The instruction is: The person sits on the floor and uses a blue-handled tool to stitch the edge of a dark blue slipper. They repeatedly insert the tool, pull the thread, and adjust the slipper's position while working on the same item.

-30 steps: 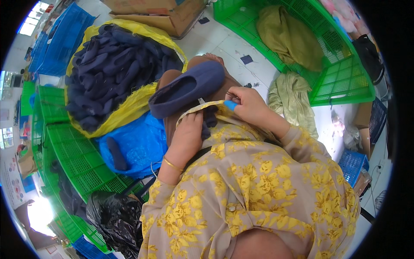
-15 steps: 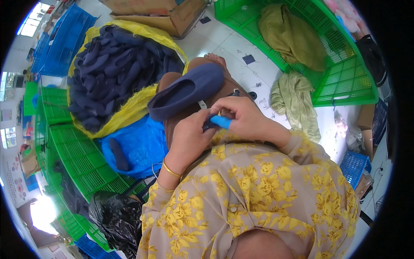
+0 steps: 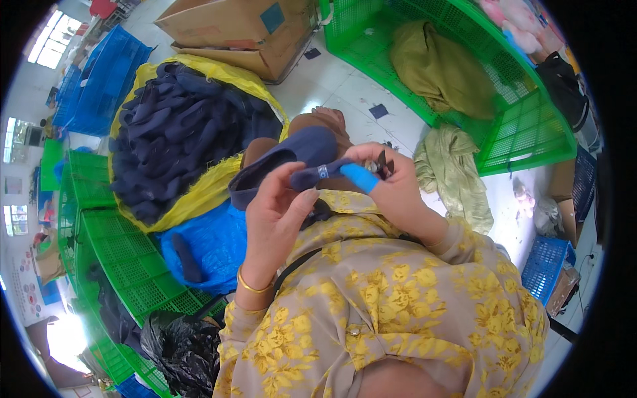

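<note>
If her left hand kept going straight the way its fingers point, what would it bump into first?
Probably the dark blue slipper itself: the left hand points up and slightly right, its fingers already at the slipper's underside. Beyond lies the right hand, though depth is unclear.

Left hand (image 3: 275, 209) raised with fingers curled, right hand (image 3: 388, 182) pinching beside it, forearms bent inward.

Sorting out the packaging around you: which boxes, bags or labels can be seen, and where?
Cardboard box: top centre, brown, blue square label.
Yellow bag: left of the hands, full of dark blue slippers.
Blue bag: below it.
Black bag: bottom left, crumpled.
</note>
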`<action>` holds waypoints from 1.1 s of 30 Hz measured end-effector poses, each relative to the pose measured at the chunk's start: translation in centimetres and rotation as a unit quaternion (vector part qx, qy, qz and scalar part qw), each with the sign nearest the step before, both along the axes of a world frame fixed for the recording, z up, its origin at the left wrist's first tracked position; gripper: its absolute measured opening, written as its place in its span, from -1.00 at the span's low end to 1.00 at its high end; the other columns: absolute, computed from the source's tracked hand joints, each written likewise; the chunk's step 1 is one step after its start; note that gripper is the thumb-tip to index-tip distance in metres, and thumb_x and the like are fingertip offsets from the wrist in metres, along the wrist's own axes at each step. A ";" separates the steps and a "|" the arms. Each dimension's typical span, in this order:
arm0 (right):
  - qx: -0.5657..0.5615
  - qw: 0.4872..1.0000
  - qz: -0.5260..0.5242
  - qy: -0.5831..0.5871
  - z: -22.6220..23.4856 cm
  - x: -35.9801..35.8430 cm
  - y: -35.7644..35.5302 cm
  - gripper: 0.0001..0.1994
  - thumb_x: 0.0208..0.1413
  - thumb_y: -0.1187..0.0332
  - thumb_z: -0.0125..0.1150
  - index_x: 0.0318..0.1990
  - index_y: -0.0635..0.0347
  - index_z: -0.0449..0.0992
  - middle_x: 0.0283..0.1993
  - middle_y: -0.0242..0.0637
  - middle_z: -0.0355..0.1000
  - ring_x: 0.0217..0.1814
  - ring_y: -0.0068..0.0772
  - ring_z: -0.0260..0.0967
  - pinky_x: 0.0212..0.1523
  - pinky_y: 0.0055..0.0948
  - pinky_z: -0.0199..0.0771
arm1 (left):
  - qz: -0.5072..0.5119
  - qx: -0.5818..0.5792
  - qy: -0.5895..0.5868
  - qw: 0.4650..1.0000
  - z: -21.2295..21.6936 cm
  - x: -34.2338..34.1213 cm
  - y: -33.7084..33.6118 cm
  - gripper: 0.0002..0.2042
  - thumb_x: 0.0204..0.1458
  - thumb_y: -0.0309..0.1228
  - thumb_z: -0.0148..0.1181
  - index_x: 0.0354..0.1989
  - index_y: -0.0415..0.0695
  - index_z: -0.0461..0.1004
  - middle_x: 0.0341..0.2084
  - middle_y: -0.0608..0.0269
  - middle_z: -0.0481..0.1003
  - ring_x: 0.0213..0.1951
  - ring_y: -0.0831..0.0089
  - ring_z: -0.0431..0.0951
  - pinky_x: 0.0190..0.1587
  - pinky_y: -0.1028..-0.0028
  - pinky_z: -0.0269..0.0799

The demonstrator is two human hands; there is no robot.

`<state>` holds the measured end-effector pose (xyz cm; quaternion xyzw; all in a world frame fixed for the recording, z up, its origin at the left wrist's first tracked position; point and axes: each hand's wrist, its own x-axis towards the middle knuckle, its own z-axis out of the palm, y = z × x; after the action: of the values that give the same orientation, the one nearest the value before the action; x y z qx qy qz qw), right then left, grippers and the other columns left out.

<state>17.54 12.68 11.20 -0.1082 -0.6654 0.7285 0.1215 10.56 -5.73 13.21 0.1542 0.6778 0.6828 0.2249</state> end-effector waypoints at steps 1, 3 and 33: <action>0.032 0.999 0.007 0.039 0.0 0.2 -0.2 -0.85 0.12 0.51 0.24 -0.14 0.23 0.52 -0.32 -0.51 0.46 -0.33 -0.76 0.26 -0.37 -0.66 0.28 | -0.013 0.012 -0.021 1.000 -0.1 0.0 0.0 -0.73 0.11 -0.54 0.21 -0.01 -0.25 0.45 -0.27 0.31 0.49 -0.37 0.68 0.44 -0.28 0.68 0.40; 0.096 0.988 0.021 0.118 -0.1 0.5 -0.5 -0.85 0.11 0.51 0.23 -0.14 0.19 0.53 -0.35 -0.49 0.43 -0.39 -0.74 0.22 -0.45 -0.65 0.22 | -0.040 0.034 -0.062 0.997 -0.2 -0.1 -0.1 -0.76 0.13 -0.56 0.19 -0.02 -0.26 0.45 -0.31 0.32 0.50 -0.39 0.68 0.44 -0.31 0.69 0.40; 0.305 0.911 0.257 0.102 -0.1 0.7 2.6 -0.54 -0.26 0.67 0.06 -0.09 0.17 0.53 -0.31 -0.13 0.49 -0.28 -0.03 0.45 -0.32 -0.23 0.44 | -0.110 0.022 -0.083 0.990 -2.9 0.4 -2.4 -0.79 0.12 -0.66 0.11 -0.07 -0.31 0.46 -0.21 0.24 0.51 -0.21 0.52 0.56 -0.12 0.56 0.50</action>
<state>18.27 15.28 11.05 0.1836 -0.8442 0.5030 0.0244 10.95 -8.11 10.28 0.1758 0.6205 0.6791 0.3507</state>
